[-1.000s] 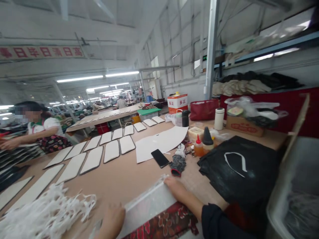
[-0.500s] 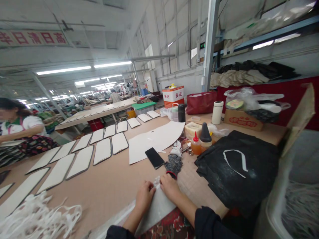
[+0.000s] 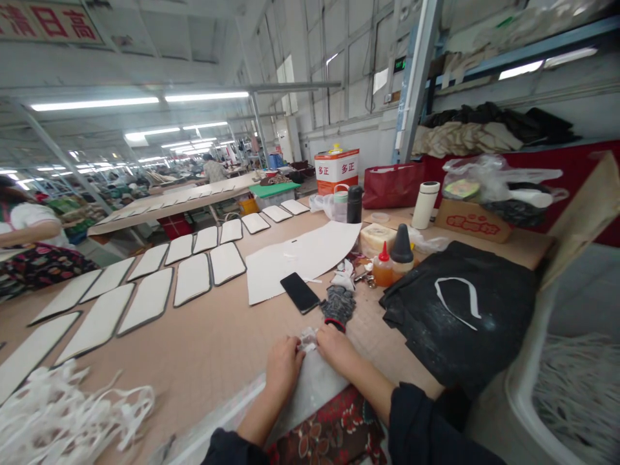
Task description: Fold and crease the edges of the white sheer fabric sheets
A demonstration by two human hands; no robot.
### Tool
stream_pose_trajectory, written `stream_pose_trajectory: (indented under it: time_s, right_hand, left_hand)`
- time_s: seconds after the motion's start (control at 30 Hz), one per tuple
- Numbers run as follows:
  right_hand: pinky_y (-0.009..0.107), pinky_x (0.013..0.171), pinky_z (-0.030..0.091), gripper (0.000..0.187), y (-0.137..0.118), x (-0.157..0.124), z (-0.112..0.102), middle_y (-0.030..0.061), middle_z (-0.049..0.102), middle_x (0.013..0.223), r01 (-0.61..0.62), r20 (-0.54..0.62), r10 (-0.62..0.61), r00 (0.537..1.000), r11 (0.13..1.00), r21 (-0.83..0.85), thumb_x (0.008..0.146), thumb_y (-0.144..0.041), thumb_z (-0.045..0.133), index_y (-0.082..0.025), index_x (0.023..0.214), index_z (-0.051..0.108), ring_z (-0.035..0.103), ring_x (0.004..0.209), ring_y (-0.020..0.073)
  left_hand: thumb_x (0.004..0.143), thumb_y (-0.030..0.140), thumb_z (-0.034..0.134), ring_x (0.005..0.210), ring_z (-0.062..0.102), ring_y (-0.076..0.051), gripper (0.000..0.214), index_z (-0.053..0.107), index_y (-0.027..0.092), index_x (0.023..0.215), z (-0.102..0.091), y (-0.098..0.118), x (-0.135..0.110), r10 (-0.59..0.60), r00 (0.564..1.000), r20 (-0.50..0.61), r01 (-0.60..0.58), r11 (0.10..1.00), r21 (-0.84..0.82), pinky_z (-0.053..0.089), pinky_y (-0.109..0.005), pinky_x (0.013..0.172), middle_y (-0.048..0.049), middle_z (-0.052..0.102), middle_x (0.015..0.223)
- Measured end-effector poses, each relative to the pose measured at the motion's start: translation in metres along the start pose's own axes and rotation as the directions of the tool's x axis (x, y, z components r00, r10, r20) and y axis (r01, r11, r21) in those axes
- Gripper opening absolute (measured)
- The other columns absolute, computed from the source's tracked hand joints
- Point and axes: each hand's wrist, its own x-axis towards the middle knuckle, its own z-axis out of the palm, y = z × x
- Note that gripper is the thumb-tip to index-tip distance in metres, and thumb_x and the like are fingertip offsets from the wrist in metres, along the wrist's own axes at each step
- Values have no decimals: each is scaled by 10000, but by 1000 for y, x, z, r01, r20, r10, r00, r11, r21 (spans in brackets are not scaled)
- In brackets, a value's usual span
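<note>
Left hand (image 3: 285, 368) and right hand (image 3: 336, 352): both half-closed, side by side, pinching the top end of a white panel (image 3: 312, 387) at the near edge of a tan worktable (image 3: 208, 342). Crumpled clear scrap (image 3: 307, 339) between them; grey knit glove (image 3: 338, 305) just beyond. Close-set fingers steady the panel.

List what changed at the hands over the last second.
The left hand moved up from the lower edge of the white sheet to meet the right hand; both now close on its bunched tip. The head view also shifted slightly. The phone, knit glove and white panels on the table stayed put.
</note>
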Motion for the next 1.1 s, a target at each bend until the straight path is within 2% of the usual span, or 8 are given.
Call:
stream_pose_trajectory:
  time_s: [0.17, 0.27, 0.4, 0.53, 0.63, 0.7, 0.83, 1.1]
  right_hand:
    - [329, 757, 431, 203, -2, -4, -5, 144, 614, 965, 8, 8, -8, 1000, 1000, -10, 788, -184, 485, -105, 936, 598, 540, 930, 264]
    - [328, 737, 422, 192, -2, -11, -5, 141, 611, 954, 17, -17, -17, 1000, 1000, 4, 778, -181, 483, -109, 922, 587, 545, 919, 263]
    - [293, 683, 398, 119, 3, -12, -4, 98, 623, 857, -1, -17, 3, 1000, 986, 164, 771, -197, 473, -146, 824, 566, 561, 828, 217]
    - [254, 662, 380, 61, 7, -1, 1, 40, 611, 800, -25, -22, 39, 999, 894, 446, 730, -210, 513, -178, 780, 529, 552, 764, 164]
    - [245, 706, 390, 269, 8, 9, 7, 41, 601, 881, -49, -30, 86, 996, 781, 622, 686, -162, 536, -170, 953, 511, 552, 809, 152]
    - [247, 724, 396, 371, 8, 14, 11, 36, 591, 880, -66, -9, 98, 995, 733, 677, 665, -120, 531, -165, 1032, 494, 554, 807, 148]
    - [254, 763, 399, 387, 9, 19, 20, 21, 589, 863, -70, -22, 117, 993, 721, 689, 657, -77, 506, -179, 1030, 509, 559, 828, 150]
    - [247, 806, 405, 294, 7, 17, 26, 51, 614, 910, -68, -80, 153, 985, 770, 634, 715, -114, 512, -163, 1004, 540, 564, 884, 158]
  left_hand:
    - [753, 216, 528, 817, 527, -149, 118, 570, 178, 856, -3, -1, 1, -30, 999, 33, 31, 999, -32, 344, -247, 719, -23, 593, 865]
    - [742, 241, 548, 811, 529, -149, 128, 584, 177, 846, -1, -5, 3, -44, 998, 34, 47, 995, -87, 350, -241, 709, -23, 594, 855]
    - [741, 281, 546, 796, 529, -152, 129, 601, 173, 785, 3, -9, 5, -58, 998, 20, 60, 979, -195, 356, -245, 698, -22, 594, 824]
    - [715, 230, 541, 762, 527, -143, 69, 579, 172, 718, 5, -9, 5, -75, 997, -26, 67, 969, -239, 351, -238, 672, -8, 590, 774]
    - [715, 203, 527, 697, 532, -129, 51, 571, 177, 707, 7, -7, 6, -89, 996, -8, 82, 947, -311, 345, -231, 637, 11, 596, 702]
    - [724, 223, 534, 687, 542, -132, 73, 588, 182, 749, 10, -6, 7, -100, 995, 14, 99, 935, -341, 347, -232, 630, 12, 612, 700]
    - [747, 290, 550, 768, 559, -157, 145, 626, 186, 814, 14, -5, 7, -99, 995, 4, 95, 946, -309, 363, -248, 677, -15, 636, 798]
    - [821, 270, 476, 824, 542, -166, 195, 662, 213, 839, 12, 2, -1, 24, 996, -85, -42, 977, -211, 372, -268, 744, -33, 603, 838]
